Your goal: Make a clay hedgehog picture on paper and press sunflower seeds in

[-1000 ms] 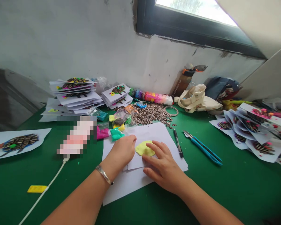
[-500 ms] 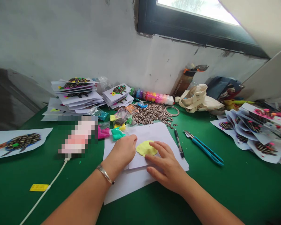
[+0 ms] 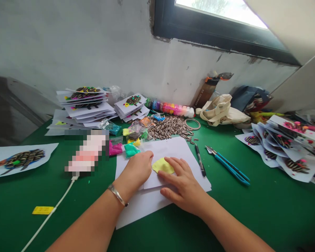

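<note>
A flat, pale yellow piece of clay (image 3: 161, 165) lies on white paper (image 3: 136, 210), its right side partly covered. My right hand (image 3: 182, 182) rests over that side with fingers spread, the fingertips touching the clay. Just left of it, my left hand (image 3: 139, 168) is closed on the paper. Its curled fingers face away from the camera, so whatever they may hold is hidden. Bags of green clay (image 3: 132, 149) and magenta clay (image 3: 116, 147) lie beyond my left hand. To the right of the clay, a black pen (image 3: 200, 160) lies across the paper's edge.
A pile of striped sunflower seeds (image 3: 168, 127) and a ring-shaped roll (image 3: 192, 124) lie behind the paper. Blue-handled tweezers and a cutter (image 3: 228, 166) are at right. Seed-picture stacks (image 3: 90, 112) stand at left; more pictures (image 3: 280, 140) spread at right. A white cable (image 3: 60, 203) crosses the left side.
My right hand has slid slightly left, and its fingers cover more of the yellow clay. My left hand stays in place.
</note>
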A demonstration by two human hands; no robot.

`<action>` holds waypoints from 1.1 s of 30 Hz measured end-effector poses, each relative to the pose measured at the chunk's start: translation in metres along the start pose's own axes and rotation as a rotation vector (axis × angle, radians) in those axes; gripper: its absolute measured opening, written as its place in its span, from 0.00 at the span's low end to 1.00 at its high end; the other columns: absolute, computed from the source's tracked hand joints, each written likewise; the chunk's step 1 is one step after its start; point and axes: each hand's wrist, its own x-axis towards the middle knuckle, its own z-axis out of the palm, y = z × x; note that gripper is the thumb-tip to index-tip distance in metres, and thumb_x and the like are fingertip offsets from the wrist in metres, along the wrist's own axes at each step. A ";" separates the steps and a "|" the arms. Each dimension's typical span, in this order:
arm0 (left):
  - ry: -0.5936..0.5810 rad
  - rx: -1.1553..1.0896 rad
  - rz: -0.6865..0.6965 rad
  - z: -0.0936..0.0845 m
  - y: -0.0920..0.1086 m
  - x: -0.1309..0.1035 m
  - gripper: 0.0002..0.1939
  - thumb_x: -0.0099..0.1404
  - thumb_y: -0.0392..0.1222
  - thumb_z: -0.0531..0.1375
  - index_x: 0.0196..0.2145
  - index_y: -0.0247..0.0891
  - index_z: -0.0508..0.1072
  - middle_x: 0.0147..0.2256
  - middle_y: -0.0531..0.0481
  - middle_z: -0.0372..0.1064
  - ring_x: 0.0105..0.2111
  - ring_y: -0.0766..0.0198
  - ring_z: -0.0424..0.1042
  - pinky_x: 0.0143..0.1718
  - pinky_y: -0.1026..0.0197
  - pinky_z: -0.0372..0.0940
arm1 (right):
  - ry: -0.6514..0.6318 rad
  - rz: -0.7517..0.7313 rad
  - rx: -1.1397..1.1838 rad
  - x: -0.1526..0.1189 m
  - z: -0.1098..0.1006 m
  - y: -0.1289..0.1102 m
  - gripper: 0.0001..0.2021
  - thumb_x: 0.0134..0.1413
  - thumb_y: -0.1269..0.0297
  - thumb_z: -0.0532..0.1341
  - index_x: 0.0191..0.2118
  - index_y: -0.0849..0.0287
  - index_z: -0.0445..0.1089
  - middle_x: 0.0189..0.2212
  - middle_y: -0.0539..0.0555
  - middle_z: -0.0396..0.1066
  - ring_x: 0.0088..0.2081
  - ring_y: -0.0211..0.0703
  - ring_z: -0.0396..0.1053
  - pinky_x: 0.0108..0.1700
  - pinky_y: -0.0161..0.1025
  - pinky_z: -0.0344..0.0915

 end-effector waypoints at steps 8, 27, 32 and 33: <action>0.006 0.012 -0.003 0.003 -0.002 0.001 0.14 0.69 0.37 0.47 0.39 0.39 0.72 0.37 0.45 0.76 0.38 0.54 0.74 0.35 0.58 0.60 | -0.070 0.014 0.005 -0.001 -0.003 -0.003 0.19 0.58 0.50 0.58 0.54 0.43 0.68 0.63 0.55 0.55 0.65 0.59 0.46 0.62 0.67 0.42; 0.004 0.007 -0.007 0.001 -0.001 0.000 0.14 0.69 0.37 0.48 0.40 0.39 0.73 0.39 0.44 0.76 0.40 0.54 0.74 0.37 0.58 0.61 | -0.073 -0.028 -0.058 -0.001 0.000 -0.002 0.23 0.57 0.45 0.56 0.57 0.43 0.65 0.63 0.56 0.54 0.65 0.61 0.47 0.62 0.68 0.41; 0.009 0.016 0.001 0.002 -0.002 0.000 0.14 0.69 0.37 0.47 0.39 0.39 0.73 0.37 0.44 0.76 0.37 0.54 0.74 0.34 0.58 0.60 | 0.012 -0.033 -0.053 -0.004 0.001 0.003 0.24 0.57 0.49 0.58 0.58 0.47 0.65 0.64 0.58 0.51 0.64 0.61 0.47 0.62 0.65 0.43; 0.008 0.019 -0.002 0.002 -0.001 0.000 0.14 0.69 0.37 0.47 0.39 0.39 0.73 0.37 0.44 0.76 0.37 0.54 0.74 0.34 0.58 0.60 | 0.011 -0.026 -0.048 -0.004 0.001 0.003 0.22 0.57 0.49 0.58 0.57 0.47 0.66 0.64 0.57 0.52 0.64 0.61 0.47 0.62 0.65 0.43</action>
